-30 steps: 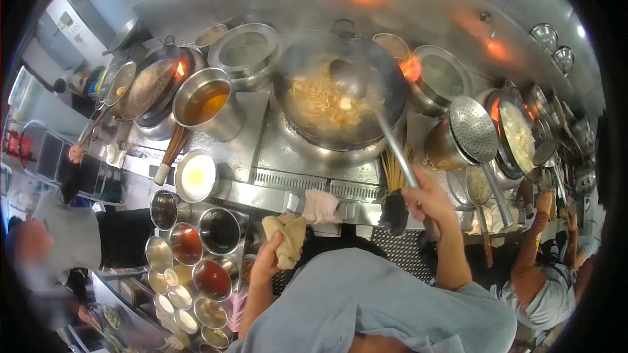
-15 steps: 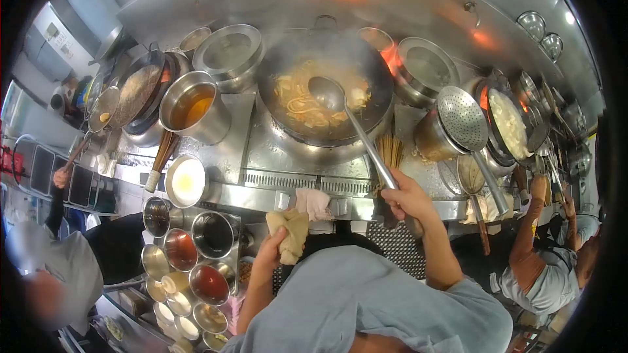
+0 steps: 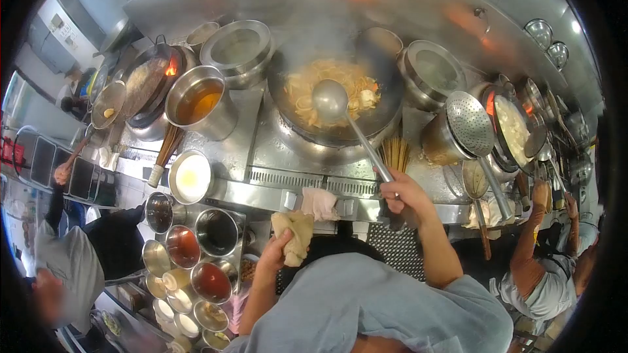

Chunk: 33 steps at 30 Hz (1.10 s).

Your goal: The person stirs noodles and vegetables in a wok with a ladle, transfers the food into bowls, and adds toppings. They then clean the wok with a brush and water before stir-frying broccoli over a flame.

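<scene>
My right hand is closed around the handle of a steel ladle. The ladle's bowl rests in or just over the food in a large dark wok. Steam rises from the noodles and other pieces inside, with a pale chunk at the right. My left hand grips a folded beige cloth in front of the stove edge, below the wok. Another pale cloth lies on that edge, just behind the held one.
At left stand a pot of amber liquid, a bowl of pale liquid and several sauce containers. A perforated skimmer rests on a pot at right. Bamboo brushes flank the wok. Co-workers stand on both sides.
The ladle's bowl has shifted slightly down relative to the wok, and the noodles have been spread about. My left hand still holds the cloth. The whole view has tilted slightly.
</scene>
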{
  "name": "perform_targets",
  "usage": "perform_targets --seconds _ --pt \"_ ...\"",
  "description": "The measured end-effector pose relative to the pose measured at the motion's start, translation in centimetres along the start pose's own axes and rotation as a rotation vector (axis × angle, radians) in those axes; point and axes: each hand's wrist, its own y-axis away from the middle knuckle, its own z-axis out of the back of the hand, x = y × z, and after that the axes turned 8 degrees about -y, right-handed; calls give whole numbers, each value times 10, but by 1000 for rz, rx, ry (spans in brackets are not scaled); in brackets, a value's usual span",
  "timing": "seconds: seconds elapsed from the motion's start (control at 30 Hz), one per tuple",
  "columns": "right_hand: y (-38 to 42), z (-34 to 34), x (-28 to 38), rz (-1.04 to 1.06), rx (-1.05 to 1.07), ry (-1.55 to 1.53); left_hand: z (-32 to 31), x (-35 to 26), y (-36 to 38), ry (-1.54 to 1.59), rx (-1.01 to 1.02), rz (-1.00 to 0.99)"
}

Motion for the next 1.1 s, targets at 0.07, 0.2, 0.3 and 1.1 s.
perform_targets --seconds 0.07,0.2,0.3,1.1 --pt "-1 -13 0 25 -64 181 -3 1 3 41 -35 -13" --pt "-7 -20 2 28 -36 141 3 7 11 63 -61 40" --pt "-10 -2 -5 -26 96 -183 -1 9 26 7 -116 9" --pt "12 4 -34 -855 1053 -97 -151 201 135 435 -605 -365"
